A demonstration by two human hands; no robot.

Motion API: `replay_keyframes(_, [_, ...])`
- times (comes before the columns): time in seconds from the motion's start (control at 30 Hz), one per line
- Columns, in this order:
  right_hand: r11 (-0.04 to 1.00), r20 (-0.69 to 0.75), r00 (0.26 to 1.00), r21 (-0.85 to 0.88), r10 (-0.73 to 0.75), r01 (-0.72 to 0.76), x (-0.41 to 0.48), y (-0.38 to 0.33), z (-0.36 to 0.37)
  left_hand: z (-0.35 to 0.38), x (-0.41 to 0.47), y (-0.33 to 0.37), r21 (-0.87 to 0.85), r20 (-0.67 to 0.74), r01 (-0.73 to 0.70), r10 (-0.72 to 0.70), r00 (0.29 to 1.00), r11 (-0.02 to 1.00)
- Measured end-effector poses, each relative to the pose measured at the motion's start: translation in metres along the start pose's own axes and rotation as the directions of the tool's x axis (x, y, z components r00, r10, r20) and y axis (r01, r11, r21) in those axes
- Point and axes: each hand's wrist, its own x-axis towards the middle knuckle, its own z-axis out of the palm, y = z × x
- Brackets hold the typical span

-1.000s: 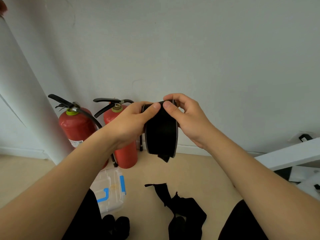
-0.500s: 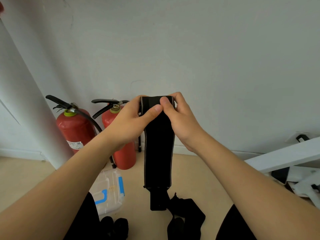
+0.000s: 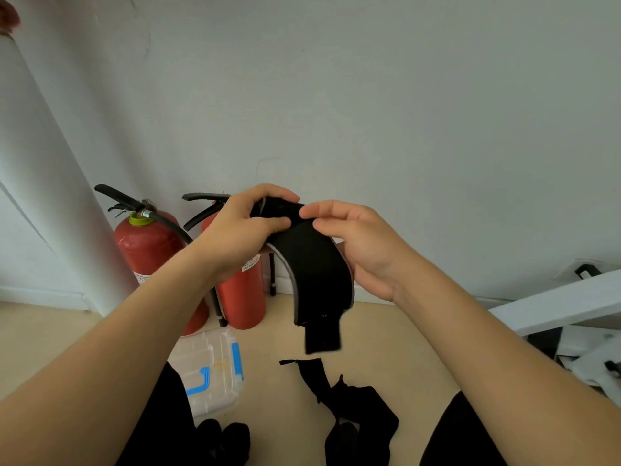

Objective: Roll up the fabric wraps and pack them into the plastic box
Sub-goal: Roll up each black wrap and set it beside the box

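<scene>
Since half a second ago, the fabric wrap no longer hangs straight. Its top end is turned over into a starter roll and the rest arcs.

- Plastic box: on the floor, low left, well apart from my hands.
- Left grip: curled round the rolled end.
- Long axis: runs from there rightward and down, tail dangling free.
- Right grip: pinches the band just beside the roll, thumb on top, fingers behind.
- Loose wraps: on the floor below.

My judgement: the roll feeds toward the right grip, and the box lies nearer my left.
</scene>
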Motion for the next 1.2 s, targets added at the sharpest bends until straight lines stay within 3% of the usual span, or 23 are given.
replay_keyframes(0.1, [0.991,0.043,0.999,0.132,-0.02,0.014,0.0,-0.005,-0.011,-0.001,0.0,0.005,-0.216,0.084,0.121,-0.105,0.991,0.969])
replay_keyframes(0.17, [0.985,0.079,0.996,0.172,-0.043,0.029,-0.001,-0.007,-0.018,-0.005,-0.001,0.005,-0.259,0.195,0.125,-0.075,0.978,0.958])
replay_keyframes(0.23, [0.979,0.111,0.99,0.192,-0.087,0.064,-0.003,-0.007,-0.022,-0.007,-0.004,0.003,-0.171,0.266,0.053,-0.005,0.964,0.984])
replay_keyframes(0.3, [0.975,0.091,0.985,0.183,-0.144,0.125,-0.002,-0.005,-0.023,-0.005,-0.005,-0.001,-0.017,0.245,-0.025,0.029,0.969,1.0])
replay_keyframes(0.37, [0.977,-0.013,0.977,0.035,-0.212,0.212,-0.001,-0.002,-0.024,-0.002,-0.005,-0.002,0.071,0.218,-0.014,-0.001,0.976,0.997])
replay_keyframes(0.47, [0.91,-0.164,0.93,-0.318,-0.329,0.266,0.002,0.0,-0.027,0.002,-0.008,-0.001,0.115,0.226,0.024,-0.049,0.973,0.993])
replay_keyframes(0.6, [0.864,-0.319,0.872,-0.462,-0.372,0.2,0.01,0.002,-0.031,0.003,-0.011,0.004,0.107,0.272,0.059,-0.086,0.958,0.992])
replay_keyframes(0.67, [0.883,-0.352,0.875,-0.444,-0.331,0.156,0.013,0.004,-0.032,0.008,-0.013,0.005,0.091,0.295,0.061,-0.086,0.952,0.994])
replay_keyframes(0.8, [0.909,-0.355,0.927,-0.414,-0.122,-0.039,0.019,0.018,-0.018,0.02,-0.016,0.004,0.186,0.306,-0.073,0.012,0.952,0.98])
replay_keyframes(0.9, [0.925,-0.327,0.945,-0.353,0.021,-0.143,0.023,0.025,-0.006,0.019,-0.014,0.004,0.193,0.289,-0.062,0.003,0.957,0.979])
replay_keyframes(0.97, [0.903,-0.353,0.933,-0.42,-0.067,-0.094,0.026,0.025,-0.005,0.018,-0.014,0.001,0.196,0.272,-0.063,0.008,0.962,0.979])
replay_keyframes(1.07, [0.743,-0.384,0.842,-0.669,-0.378,0.028,0.03,0.022,-0.004,0.023,-0.015,-0.001,0.268,0.228,-0.106,0.044,0.973,0.958])
replay_keyframes(1.2, [0.672,-0.347,0.753,-0.722,-0.558,0.166,0.028,0.023,0.007,0.035,-0.017,0.0,0.24,0.161,-0.165,0.128,0.979,0.957])
